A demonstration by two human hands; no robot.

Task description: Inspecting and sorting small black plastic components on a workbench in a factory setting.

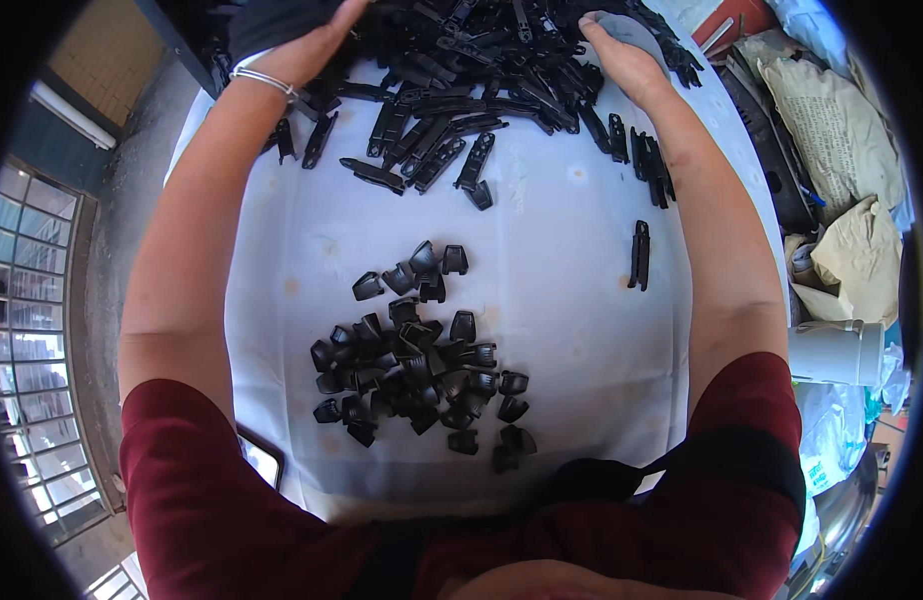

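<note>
Black plastic in quantity: saw a broad heap of long, narrow strips [502, 105] at twelve o'clock on the white-covered desk [572, 390], piled crosswise and running out of view at the top. Found looser ones along the near side of the heap, pointing several ways, and a lone strip [639, 255] lying apart between two and three o'clock, near the right forearm [717, 220].

Saw the left hand [302, 50] at eleven o'clock, partly covered in black, with a pale bracelet [264, 76] round the wrist and the thumb stretched toward the heap. Saw the right hand [627, 58] at one o'clock, just beside the heap's right side, partly covered in grey, thumb pointing toward eleven. Found the other fingers of both hands hidden or cut off; could not tell how far open, or whether gripping anything.

At seven o'clock, saw a cluster of small, hollow black caps [417, 365], tumbled against one another, with several strays around the edge. Noted a single cap [481, 195] well apart from these at twelve o'clock, touching a strip's end.

Saw also a dark-edged flat device [262, 460] at eight o'clock, partly behind the maroon sleeve [202, 460], and, beyond the desk, pale sacks [832, 130] at two, a grey container [837, 352] at three and a barred window [32, 340] at nine.
</note>
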